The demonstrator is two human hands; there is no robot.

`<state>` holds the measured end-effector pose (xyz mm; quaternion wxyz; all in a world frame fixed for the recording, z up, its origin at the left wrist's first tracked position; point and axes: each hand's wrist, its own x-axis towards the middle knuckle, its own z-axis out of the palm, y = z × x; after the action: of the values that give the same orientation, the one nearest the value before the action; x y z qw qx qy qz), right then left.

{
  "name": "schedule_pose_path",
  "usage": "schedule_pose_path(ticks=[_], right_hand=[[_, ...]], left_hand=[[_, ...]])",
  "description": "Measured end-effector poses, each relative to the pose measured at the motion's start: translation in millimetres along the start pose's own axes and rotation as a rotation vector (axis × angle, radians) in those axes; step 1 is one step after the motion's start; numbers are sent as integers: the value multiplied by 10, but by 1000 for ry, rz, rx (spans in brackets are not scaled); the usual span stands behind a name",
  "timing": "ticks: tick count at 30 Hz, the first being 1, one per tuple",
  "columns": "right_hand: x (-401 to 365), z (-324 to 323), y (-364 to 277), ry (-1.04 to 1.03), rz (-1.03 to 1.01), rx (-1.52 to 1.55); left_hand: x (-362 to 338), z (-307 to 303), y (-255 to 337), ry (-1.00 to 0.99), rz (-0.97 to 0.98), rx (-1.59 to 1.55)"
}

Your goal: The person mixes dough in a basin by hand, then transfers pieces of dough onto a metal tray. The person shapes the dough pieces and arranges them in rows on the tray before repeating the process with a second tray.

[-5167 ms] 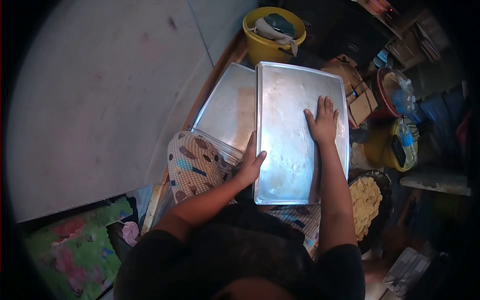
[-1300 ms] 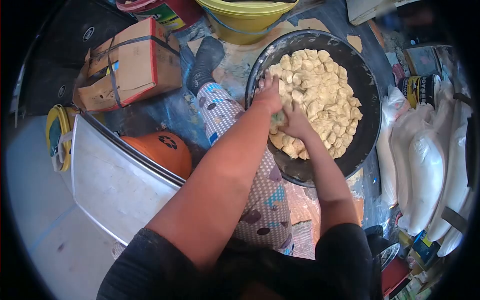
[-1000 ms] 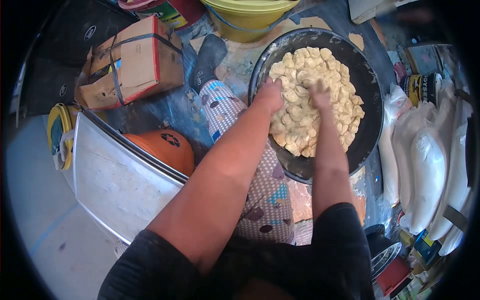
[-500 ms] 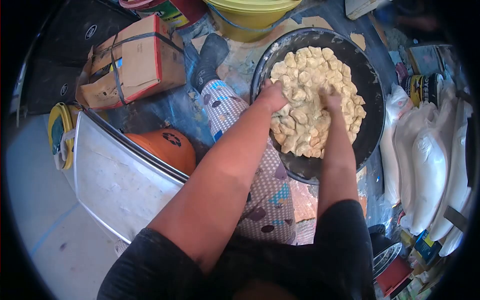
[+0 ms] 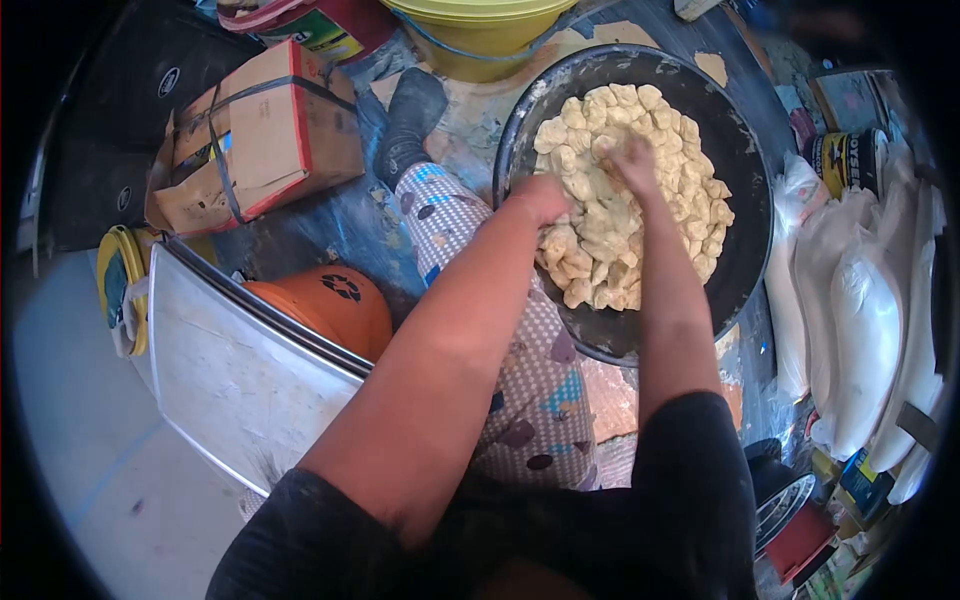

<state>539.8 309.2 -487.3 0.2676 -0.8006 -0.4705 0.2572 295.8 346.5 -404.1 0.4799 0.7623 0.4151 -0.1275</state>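
Observation:
A wide black basin (image 5: 745, 262) holds a heap of pale, lumpy pieces (image 5: 690, 190) coated in wet batter or paste. My left hand (image 5: 543, 200) is at the left side of the heap, just inside the rim, its fingers hidden down among the pieces. Toward the far part of the heap, my right hand (image 5: 630, 162) bends down onto the pieces, its fingers smeared by motion. Between the two hands the coating looks wetter and smoother.
A yellow bucket (image 5: 480, 45) stands behind the basin, and a strapped cardboard box (image 5: 255, 140) lies to the left. Nearer are an orange container (image 5: 330, 300) and a metal-edged panel (image 5: 240, 350). Filled white plastic bags (image 5: 865, 320) line the right side. My patterned trouser leg (image 5: 535, 400) borders the basin.
My right hand has moved up and left across the heap, away from my body. My left hand stays at the basin's left side, slightly lower. The whole view has shifted a little.

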Motion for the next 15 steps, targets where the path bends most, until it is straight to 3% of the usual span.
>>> schedule_pose_path(ticks=[1, 2, 3, 5, 7, 9, 10, 12, 14, 15], right_hand=[[-192, 101, -413, 8, 115, -205], [-449, 245, -951, 19, 228, -409], [-550, 321, -1003, -40, 199, -325], [-979, 496, -762, -142, -92, -514], [-1488, 242, -824, -412, -272, -570], [-1732, -267, -998, -590, -304, -258], [-1678, -475, -986, -590, -303, -254], [-1450, -787, -885, -938, -140, 115], [-1087, -885, -802, -777, 43, 204], [-933, -714, -671, -479, 61, 129]], left_hand=[[-39, -46, 42, 249, -40, -94], [-11, -50, 41, 256, -37, -95], [8, -4, 20, 364, -29, -208], [28, 23, 72, 468, -9, -333], [-16, -23, 126, 196, -53, -192], [115, 64, 39, -92, -7, 147], [129, 34, 54, -95, -10, 150], [79, -62, 62, -604, 44, 195], [149, 77, -72, -503, 25, 172], [120, 39, -39, -268, 4, 138]])
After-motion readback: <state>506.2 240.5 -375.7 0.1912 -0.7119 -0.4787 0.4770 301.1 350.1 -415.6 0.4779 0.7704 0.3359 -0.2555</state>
